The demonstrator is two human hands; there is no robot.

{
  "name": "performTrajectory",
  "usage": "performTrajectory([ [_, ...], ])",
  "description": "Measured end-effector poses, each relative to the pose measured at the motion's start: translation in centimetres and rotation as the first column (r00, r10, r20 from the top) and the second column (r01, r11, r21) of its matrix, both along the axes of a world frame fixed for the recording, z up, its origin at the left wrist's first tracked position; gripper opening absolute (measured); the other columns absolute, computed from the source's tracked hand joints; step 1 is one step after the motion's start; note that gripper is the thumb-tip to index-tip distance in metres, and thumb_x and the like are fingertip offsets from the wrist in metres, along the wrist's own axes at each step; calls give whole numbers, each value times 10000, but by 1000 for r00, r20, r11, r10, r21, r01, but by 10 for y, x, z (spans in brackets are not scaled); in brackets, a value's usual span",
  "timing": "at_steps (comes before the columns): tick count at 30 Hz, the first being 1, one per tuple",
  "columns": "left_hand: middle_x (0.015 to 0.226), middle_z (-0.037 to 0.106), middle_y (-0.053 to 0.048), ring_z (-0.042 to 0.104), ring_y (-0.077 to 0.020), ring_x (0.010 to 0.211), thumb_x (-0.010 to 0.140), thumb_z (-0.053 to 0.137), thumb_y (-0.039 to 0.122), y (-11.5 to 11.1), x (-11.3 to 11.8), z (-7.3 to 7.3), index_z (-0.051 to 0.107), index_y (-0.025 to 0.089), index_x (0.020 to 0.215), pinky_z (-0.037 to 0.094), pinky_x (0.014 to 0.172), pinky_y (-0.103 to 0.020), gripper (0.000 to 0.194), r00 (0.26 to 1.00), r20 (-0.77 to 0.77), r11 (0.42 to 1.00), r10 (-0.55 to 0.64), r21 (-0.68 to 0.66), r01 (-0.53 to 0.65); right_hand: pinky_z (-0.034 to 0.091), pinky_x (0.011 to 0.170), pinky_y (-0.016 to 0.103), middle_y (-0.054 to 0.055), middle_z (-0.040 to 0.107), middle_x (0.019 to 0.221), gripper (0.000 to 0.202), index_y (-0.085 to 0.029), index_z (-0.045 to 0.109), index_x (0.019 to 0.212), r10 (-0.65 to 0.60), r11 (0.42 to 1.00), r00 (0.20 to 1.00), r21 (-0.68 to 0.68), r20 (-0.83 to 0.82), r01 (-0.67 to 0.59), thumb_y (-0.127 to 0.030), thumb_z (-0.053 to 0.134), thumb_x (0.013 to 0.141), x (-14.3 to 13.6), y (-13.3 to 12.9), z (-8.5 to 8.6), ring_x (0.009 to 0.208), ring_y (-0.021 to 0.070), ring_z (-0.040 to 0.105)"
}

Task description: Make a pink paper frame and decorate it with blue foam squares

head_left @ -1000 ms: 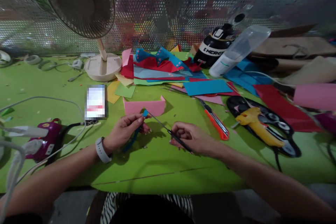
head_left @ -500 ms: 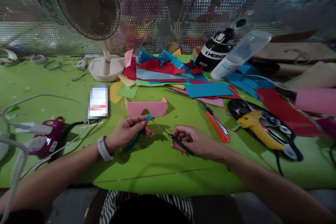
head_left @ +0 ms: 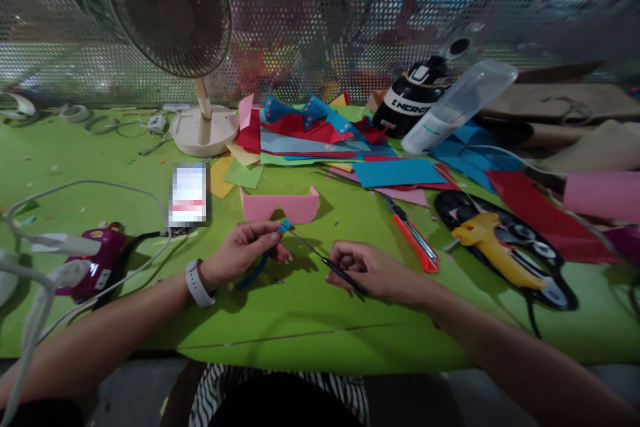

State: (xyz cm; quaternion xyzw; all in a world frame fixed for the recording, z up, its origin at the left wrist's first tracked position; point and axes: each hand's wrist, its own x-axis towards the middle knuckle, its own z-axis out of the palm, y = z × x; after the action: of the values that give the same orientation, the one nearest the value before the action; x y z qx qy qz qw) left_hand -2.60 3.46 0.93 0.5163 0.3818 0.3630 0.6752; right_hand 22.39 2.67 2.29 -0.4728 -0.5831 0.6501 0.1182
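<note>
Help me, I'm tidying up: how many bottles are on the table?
2: a black bottle at the back of the table, right of centre, and a clear bottle just to its right, partly in front of it. Others could be hidden.

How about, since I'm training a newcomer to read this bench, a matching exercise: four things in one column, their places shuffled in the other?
Things
1. blue strip
2. black-handled tool
3. pink paper piece
4. yellow glue gun

Places
A. just beyond the left hand
B. on the black pad
C. in the right hand
D. gripped by the left hand

Pairs: 1-D; 2-C; 3-A; 4-B
</note>
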Motion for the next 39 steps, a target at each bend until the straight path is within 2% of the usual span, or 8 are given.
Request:
performTrajectory([
  [7,722,727,-28,668,-104,668,861,640,350,0,0,1,665,144,1086,532,712,-244,306,1000,-9,1000,6,-12,-6,377,504,214,-61,509,599,473,-184,509,747,-2,1000,1000,5,7,2,-538,798,627,1,-1,1,554,78,469],
  [12,728,725,-30,670,-105,676,860,640,348,-1,1,1,671,148,1073,533,719,-241,294,1000,-18,1000,13,-25,-14,380,492,218,-65,514,583,512,-190,501,729,-27,999,1000,-18,-4,27,-575,808,586,-1,-2,0,538,79,476],
  [14,732,726,-33,675,-104,674,851,653,353,0,1,3,664,143,1067,535,705,-232,301,1000,-13,998,7,-69,-8,367,479,213,-68,516,577,532,-190,497,723,-34,999,999,-30,-6,34,-590,811,566,-1,-1,-1,523,75,475],
  [18,798,739,-56,683,-119,582,862,632,417,1,0,7,621,152,1059,531,556,-227,330,999,-30,966,-37,-255,28,332,454,207,-71,505,542,546,-187,495,700,-18,999,1000,-34,25,19,-626,790,567,0,2,0,484,67,470],
  [21,798,739,-59,682,-114,561,861,643,380,3,-1,10,624,146,974,519,526,-210,261,998,-29,946,-55,-320,43,315,441,208,-74,495,521,554,-188,490,685,-14,999,999,-45,28,16,-648,775,567,0,3,3,463,63,462],
  [27,726,730,-39,673,-100,556,855,652,308,5,-2,8,643,147,882,505,526,-198,163,998,19,946,-65,-318,68,292,419,206,-75,492,503,552,-190,492,678,-8,998,999,-57,44,11,-655,770,568,-2,1,8,438,57,438],
  [39,717,736,-42,675,-94,563,846,660,328,4,-2,8,657,145,851,520,534,-187,183,997,19,945,-75,-317,77,251,386,202,-78,486,478,552,-197,481,654,-11,998,999,-68,36,13,-665,761,570,-3,0,11,397,42,386],
])
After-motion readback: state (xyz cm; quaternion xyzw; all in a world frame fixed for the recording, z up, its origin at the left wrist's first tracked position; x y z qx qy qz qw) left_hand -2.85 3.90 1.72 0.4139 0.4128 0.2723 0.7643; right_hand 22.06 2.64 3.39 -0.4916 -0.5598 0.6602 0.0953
